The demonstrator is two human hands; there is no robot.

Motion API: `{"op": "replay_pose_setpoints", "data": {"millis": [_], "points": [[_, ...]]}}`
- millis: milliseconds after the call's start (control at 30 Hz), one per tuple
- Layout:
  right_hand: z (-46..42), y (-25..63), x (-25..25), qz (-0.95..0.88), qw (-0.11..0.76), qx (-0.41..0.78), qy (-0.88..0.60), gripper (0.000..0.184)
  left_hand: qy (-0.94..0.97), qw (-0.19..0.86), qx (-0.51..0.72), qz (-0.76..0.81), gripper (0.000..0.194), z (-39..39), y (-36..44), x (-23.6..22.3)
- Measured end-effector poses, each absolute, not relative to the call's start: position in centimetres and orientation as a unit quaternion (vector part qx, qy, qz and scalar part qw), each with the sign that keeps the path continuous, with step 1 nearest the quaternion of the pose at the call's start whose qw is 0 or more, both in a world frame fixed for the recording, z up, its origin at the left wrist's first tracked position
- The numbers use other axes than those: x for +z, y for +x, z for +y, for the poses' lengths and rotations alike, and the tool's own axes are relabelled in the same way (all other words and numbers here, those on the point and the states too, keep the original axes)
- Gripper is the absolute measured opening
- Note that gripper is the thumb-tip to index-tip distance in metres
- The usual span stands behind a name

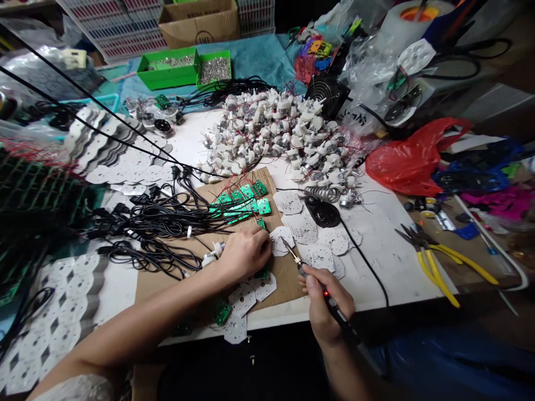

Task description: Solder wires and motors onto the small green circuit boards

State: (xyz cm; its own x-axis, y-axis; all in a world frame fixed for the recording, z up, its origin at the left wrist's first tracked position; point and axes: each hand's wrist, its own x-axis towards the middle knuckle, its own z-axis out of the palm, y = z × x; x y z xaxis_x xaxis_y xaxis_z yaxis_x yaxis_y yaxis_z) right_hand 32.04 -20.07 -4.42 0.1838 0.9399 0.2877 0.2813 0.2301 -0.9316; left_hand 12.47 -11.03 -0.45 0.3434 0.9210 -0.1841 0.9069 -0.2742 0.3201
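Observation:
My right hand [326,303] grips a soldering iron [298,263], with a red light on its handle and its tip pointing up and left over a white perforated board [280,240]. My left hand [246,250] is closed with fingers curled down beside that board; what they pinch is hidden. A green circuit board [262,273] shows just below the left fingers, and a white plastic motor part [213,253] lies by the wrist. Beyond the hand, several green circuit boards [242,200] with black cables [167,214] attached rest on cardboard [200,289].
A large heap of white motor parts [276,128] covers the table's back. Green trays [167,69] of small metal parts stand behind. On the right are a coiled-spring iron stand [321,195], a red plastic bag [413,159] and yellow-handled pliers [432,267]. Stacked white boards [58,312] fill the left.

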Motion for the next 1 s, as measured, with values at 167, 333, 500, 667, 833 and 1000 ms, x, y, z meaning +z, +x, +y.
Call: {"op": "replay_pose_setpoints", "data": {"millis": [167,333,500,667,833,1000], "points": [[-20.3,32.0,-5.2,-0.525,0.569,0.309,-0.552,0.019,0.809,0.194,0.079,0.550,0.015,-11.0,11.8,-0.6],[-20.5,32.1,-5.6,-0.480,0.584,0.310,-0.577,0.022,0.826,0.267,0.119,0.481,0.014,-11.1,10.0,0.5],[-20.6,32.0,-6.1,-0.460,0.597,0.306,-0.581,0.024,0.869,0.283,0.078,0.399,0.018,-12.4,8.3,1.3],[-20.6,31.8,-6.4,-0.454,0.592,0.309,-0.589,0.028,0.889,0.305,0.076,0.332,0.021,-14.5,7.5,1.5],[-20.7,31.8,-6.3,-0.453,0.610,0.315,-0.570,0.020,0.834,0.330,0.170,0.407,0.027,-14.7,7.4,1.3],[-20.8,31.8,-5.8,-0.460,0.604,0.296,-0.579,0.024,0.743,0.245,0.199,0.590,0.027,-11.4,7.5,0.0]]}}
